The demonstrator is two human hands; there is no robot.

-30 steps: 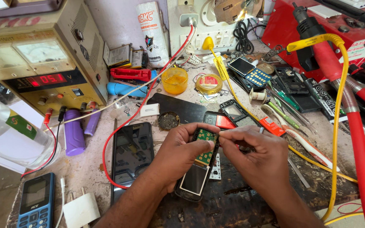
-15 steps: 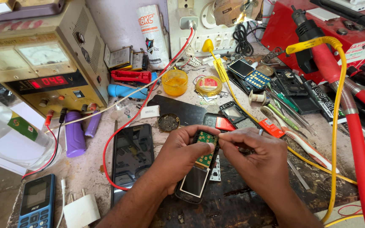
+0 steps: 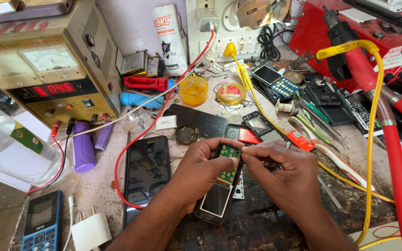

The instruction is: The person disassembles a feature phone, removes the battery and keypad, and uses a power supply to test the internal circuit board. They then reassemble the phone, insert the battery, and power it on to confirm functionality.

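Containers first: small yellow tub [image 3: 194, 89] mid-counter, yellow-orange stuff inside; next to it a round clear-lidded tin [image 3: 231, 93] w/ red label and pale paste. Small dark round dish [image 3: 187, 134] just in front of tub, contents too murky to tell. Big clear plastic jar [image 3: 12, 148] at left counter edge, lying tilted, green/red sticker on its side, looks see-through, contents can't tell.

Opened phone [image 3: 222, 188] w/ bare green circuit board and small screen sits near front-centre of counter, over a dark mat [image 3: 257, 223]. Left hand [image 3: 201, 169] cups it from the left side, fingers curled round its upper end, a firm closed grip on the body. Right hand [image 3: 289, 179] comes in from the right, thumb & forefinger pinched tight at the top edge of the board; whatever tiny bit is between them is hidden. Both hands touching the phone, fingertips nearly meeting over the board.

Packages/labels: white pouch [image 3: 169, 39] w/ red lettering leans upright vs back wall. Beige power supply [image 3: 47, 69] at back-left corner, red digit display, analogue dial above. Red flat packet [image 3: 299, 140] just right of hands. Black smartphone [image 3: 146, 174] flat, left of left hand; blue keypad phone [image 3: 43, 227] & white charger plug [image 3: 91, 231] at front-left corner. Two purple cylinders [image 3: 83, 146] lie below the supply
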